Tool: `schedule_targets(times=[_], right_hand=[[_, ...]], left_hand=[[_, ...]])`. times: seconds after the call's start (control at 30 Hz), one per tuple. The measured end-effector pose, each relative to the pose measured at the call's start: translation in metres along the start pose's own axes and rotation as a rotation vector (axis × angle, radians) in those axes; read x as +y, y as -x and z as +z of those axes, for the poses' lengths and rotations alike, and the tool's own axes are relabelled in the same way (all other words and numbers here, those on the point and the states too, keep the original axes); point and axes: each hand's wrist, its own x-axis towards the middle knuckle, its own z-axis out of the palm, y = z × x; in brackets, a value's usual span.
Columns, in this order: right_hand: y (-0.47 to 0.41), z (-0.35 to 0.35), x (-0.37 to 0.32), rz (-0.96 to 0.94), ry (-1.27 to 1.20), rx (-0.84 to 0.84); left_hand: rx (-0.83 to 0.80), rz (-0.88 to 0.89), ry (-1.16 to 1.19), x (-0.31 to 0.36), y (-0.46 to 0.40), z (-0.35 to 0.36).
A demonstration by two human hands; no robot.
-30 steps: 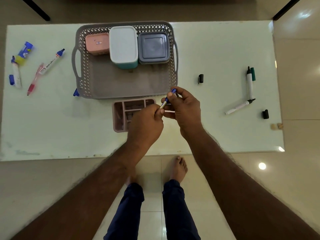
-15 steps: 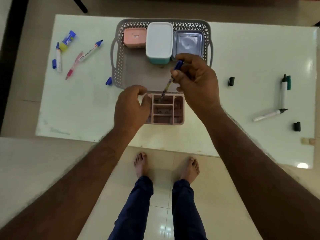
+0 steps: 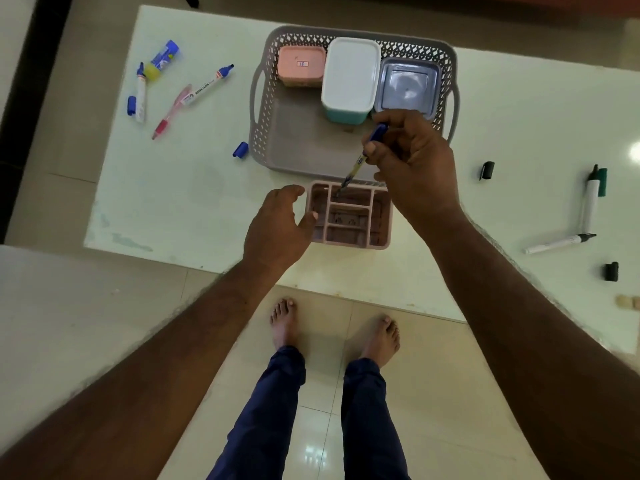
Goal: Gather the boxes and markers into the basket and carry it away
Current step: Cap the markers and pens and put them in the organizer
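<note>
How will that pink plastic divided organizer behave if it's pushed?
The pink plastic divided organizer looks rigid and probably light, since its compartments are nearly empty. On the glossy white table it would likely slide; its low shape seems unlikely to tip.

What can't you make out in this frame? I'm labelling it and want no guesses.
Head view only:
- Pen tip: too small to tell whether it touches the pink organizer.
- Grey box: near edge hidden by right hand.
- Marker print: too blurred.
</note>
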Motion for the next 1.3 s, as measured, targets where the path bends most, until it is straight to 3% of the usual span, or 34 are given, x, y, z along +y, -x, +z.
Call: schedule_targets(times=[0.3,0.63,1.03,1.3], right_hand=[[0.005,0.027,-0.002,-0.042,0.064,-0.067],[0.004,0.009,0.007,-0.047,0.024,0.155],[0.007,0.037,0.024,-0.019,0.311,-0.145],[0.006,0.033,0.031,0.036,0.296,-0.16]], left_hand=[[-0.047,-0.015,0.011,-0.003,-0.001,0.008],[-0.043,-0.037,0.02,-0.007,-0.004,0.014],[-0.03,-0.033,0.024,-0.002,-0.003,0.013],[-0.034,-0.032,0.033,-0.001,-0.002,0.014]])
